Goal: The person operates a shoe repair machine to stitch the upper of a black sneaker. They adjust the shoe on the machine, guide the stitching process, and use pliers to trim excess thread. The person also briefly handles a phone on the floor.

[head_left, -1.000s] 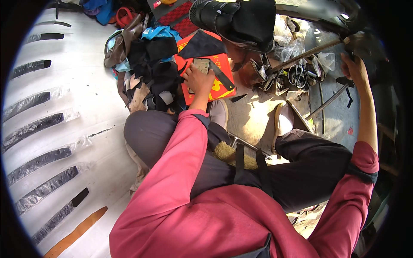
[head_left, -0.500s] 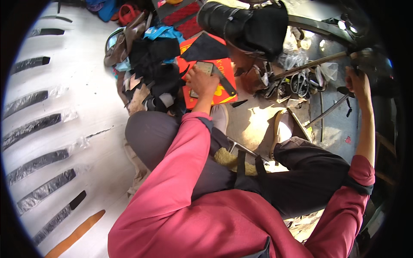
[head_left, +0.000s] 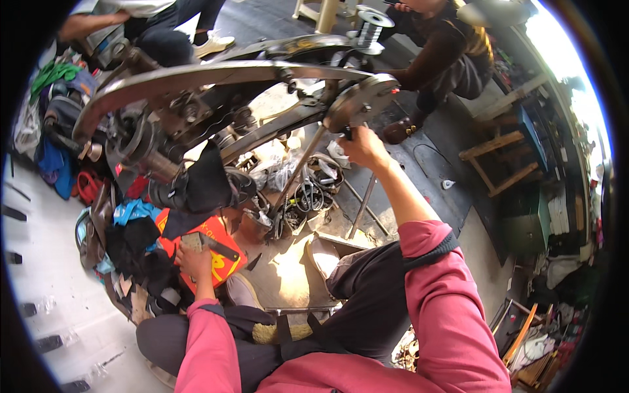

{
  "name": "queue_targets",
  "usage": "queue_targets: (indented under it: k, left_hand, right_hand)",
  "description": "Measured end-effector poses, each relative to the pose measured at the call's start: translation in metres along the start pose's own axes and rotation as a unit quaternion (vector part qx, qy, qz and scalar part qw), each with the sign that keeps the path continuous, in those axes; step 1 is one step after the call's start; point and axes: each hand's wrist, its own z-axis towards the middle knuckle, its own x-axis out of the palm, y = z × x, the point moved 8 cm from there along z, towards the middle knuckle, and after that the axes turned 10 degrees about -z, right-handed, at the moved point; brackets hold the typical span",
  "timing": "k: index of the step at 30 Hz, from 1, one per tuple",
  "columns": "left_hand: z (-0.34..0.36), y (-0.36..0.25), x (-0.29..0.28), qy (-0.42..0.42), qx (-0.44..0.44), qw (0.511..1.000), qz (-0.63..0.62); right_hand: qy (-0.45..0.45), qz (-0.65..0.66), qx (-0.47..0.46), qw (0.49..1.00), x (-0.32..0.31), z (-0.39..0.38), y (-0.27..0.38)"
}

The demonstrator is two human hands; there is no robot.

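Observation:
My left hand (head_left: 194,262) is closed on a pale-screened phone (head_left: 191,242) on a red-and-yellow box (head_left: 225,267), beside a black ruler-like strip (head_left: 223,249). My right hand (head_left: 364,147) grips a black handle (head_left: 346,133) below a metal wheel (head_left: 354,105) on an old machine with long curved arms (head_left: 216,74). A black boot (head_left: 205,183) hangs at the machine's lower end, above the box. Dark fabric scraps (head_left: 134,259) are heaped left of my left hand.
A seated person (head_left: 445,49) is at upper right, another person's arm (head_left: 88,25) at upper left. Scissors and small tools (head_left: 313,196) lie beneath the machine. A wooden stool (head_left: 498,157) stands right; a white board with dark strips (head_left: 46,295) lies left; bags (head_left: 56,167) are piled behind.
The head view has swung upward, bringing the whole machine and two other people into sight. My hands remain at the phone and the machine handle.

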Motion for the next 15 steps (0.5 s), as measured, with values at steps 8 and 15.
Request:
queue_targets:
  k: [8, 15]
  left_hand:
    - [0.002, -0.003, -0.003, 0.042, 0.024, 0.999, -0.019]
    - [0.011, 0.022, -0.010, 0.046, -0.074, 0.996, -0.028]
  right_hand:
    - [0.003, -0.071, 0.021, 0.997, -0.005, -0.003, 0.008]
    - [-0.006, -0.056, 0.019, 0.998, -0.010, -0.005, 0.014]
